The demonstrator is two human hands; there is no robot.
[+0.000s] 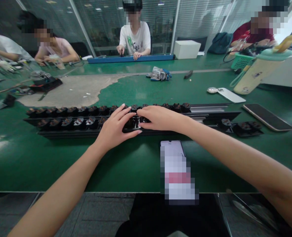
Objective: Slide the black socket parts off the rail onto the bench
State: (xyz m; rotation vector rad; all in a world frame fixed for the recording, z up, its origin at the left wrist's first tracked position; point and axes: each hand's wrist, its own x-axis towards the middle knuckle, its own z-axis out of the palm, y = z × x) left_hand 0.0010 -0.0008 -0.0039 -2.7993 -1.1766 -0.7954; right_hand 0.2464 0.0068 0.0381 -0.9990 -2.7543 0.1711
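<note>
1. We hold our left hand at the long black rail, its grip spread apart.
2. We bend our right hand over the same rail; we cannot tell if its grip pinches anything.
3. We see small black parts in a row along the rail, which lies on the green bench.
4. We have a lit phone on our side of the rail.

Workshop: 4 co-workers at a green worktable.
</note>
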